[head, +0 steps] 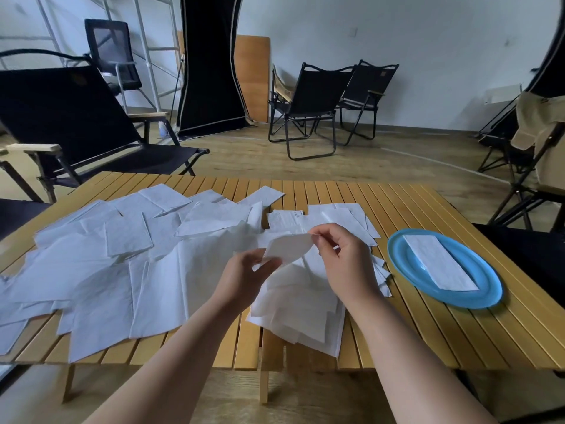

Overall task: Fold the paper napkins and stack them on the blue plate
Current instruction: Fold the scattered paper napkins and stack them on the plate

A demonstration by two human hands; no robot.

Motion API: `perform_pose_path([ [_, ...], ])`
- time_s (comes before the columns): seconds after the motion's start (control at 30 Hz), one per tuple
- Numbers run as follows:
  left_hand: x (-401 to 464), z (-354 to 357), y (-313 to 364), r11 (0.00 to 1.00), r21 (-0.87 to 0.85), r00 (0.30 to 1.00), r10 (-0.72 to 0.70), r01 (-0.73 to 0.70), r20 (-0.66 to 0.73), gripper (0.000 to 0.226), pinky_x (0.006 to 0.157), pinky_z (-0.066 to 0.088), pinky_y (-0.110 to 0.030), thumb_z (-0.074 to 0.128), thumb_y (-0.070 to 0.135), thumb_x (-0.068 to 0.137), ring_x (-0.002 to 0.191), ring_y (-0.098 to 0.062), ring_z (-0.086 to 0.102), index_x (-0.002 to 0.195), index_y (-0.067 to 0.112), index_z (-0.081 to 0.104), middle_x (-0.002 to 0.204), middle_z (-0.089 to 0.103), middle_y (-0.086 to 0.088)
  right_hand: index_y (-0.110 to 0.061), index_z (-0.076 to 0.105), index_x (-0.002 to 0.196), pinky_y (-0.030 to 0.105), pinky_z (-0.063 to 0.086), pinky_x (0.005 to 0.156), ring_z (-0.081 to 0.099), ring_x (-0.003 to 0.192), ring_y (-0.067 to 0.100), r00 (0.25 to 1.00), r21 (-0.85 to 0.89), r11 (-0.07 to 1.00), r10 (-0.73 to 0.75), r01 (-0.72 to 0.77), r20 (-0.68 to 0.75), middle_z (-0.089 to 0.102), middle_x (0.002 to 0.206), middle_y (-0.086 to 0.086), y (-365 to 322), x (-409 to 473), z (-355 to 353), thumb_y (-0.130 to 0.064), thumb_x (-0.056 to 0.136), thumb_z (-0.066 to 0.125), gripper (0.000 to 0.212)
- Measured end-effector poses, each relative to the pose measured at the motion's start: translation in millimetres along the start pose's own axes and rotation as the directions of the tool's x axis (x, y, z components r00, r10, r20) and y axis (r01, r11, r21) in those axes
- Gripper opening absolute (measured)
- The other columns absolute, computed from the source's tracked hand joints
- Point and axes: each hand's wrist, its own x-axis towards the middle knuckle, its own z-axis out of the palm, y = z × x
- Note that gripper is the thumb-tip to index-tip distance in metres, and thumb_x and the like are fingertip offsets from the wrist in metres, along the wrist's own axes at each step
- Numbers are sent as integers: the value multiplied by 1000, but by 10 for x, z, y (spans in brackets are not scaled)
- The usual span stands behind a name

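Dozens of white paper napkins [128, 264] lie loose and overlapping across a slatted wooden table [428, 325], covering its left and middle from the far edge to the near one. Black folding chairs [308, 108] stand on the wood floor beyond the table, with another black chair [61, 123] close to its far left corner.

At the table's right side sits a blue plate [406, 261], just beside the edge of the spread. One folded napkin [440, 263] lies flat on the plate, a long rectangle running from its far rim toward its near rim.

A person's two bare forearms reach in from the bottom of the view. Between the hands, lifted clear of the pile, is a single napkin [287, 247] bent into a curve. The right hand [345, 258] pinches the napkin's upper right corner between thumb and fingertips. The left hand [244, 273] grips its lower left edge, thumb on top and fingers curled underneath. Both hands are over the middle of the table, left of the plate and apart from it.
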Motion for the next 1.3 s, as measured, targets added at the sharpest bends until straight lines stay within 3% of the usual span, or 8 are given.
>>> perform_pose_path([
  [0.27, -73, 6, 152, 970, -237, 997, -34, 50, 74, 15, 82, 61, -43, 67, 27, 95, 87, -26, 74, 97, 21, 80, 92, 78, -4, -30, 68, 103, 9, 50, 70, 66, 83, -3, 989, 162, 977, 144, -137, -35, 72, 93, -16, 14, 32, 8, -21, 96, 67, 12],
  [0.43, -78, 7, 222, 881, -438, 984, -168, 180, 65, 16, 74, 61, -38, 69, 22, 94, 81, -26, 74, 93, 11, 80, 89, 78, -12, -28, 70, 103, 13, 48, 75, 69, 93, 2, 925, 195, 909, 336, -367, 176, 74, 95, -11, 109, 23, 146, -27, 91, 74, 13],
  [0.57, -86, -29, 243, 805, -546, 973, -189, 233, 136, 24, 87, 58, -51, 65, 25, 96, 96, -40, 71, 104, 5, 76, 102, 74, -21, -17, 75, 94, 12, 47, 67, 70, 82, 7, 923, 54, 941, 314, -333, 222, 75, 85, -8, 162, -15, 248, -23, 93, 71, 7],
  [0.7, -121, -80, 334, 684, -655, 947, -221, 321, 232, 27, 87, 59, -50, 53, 22, 103, 98, -35, 71, 116, 5, 69, 109, 73, -20, -15, 75, 92, 15, 50, 66, 70, 71, 9, 925, 64, 948, 288, -312, 249, 75, 77, -5, 69, 0, 297, -22, 94, 69, 10],
  [0.87, -95, -272, 428, 643, -667, 913, -381, 377, 148, 25, 86, 58, -53, 54, 19, 103, 97, -32, 72, 123, 6, 63, 112, 73, -17, -19, 74, 89, 12, 51, 63, 68, 69, 6, 926, 103, 925, 350, -365, 144, 74, 79, -10, 3, 44, 303, -29, 96, 65, 15],
  [1.03, -192, -499, 422, 571, -718, 857, -512, 397, 67, 17, 86, 55, -47, 53, 14, 103, 96, -31, 68, 119, 10, 60, 109, 70, -12, -22, 69, 96, 30, 55, 79, 65, 92, 16, 864, -230, 858, 492, -459, 111, 69, 92, -7, 226, 79, 249, -29, 92, 68, 9],
  [1.2, -329, -358, 203, 545, -724, 836, -544, 422, 79, 27, 59, 55, -36, 56, 19, 102, 93, -33, 66, 127, 9, 57, 108, 68, -15, -19, 69, 95, 32, 54, 72, 64, 85, 20, 795, -448, 762, 584, -468, 164, 69, 92, 0, 283, -6, 313, -41, 89, 68, 22],
  [1.3, -283, -285, 173, 550, -711, 838, -536, 438, 102, 36, 76, 57, -46, 57, 21, 101, 105, -37, 65, 135, 9, 56, 118, 66, -19, -18, 71, 87, 33, 55, 68, 66, 76, 20, 788, -492, 733, 599, -469, 141, 71, 83, 2, 297, -18, 341, -44, 89, 68, 27],
])
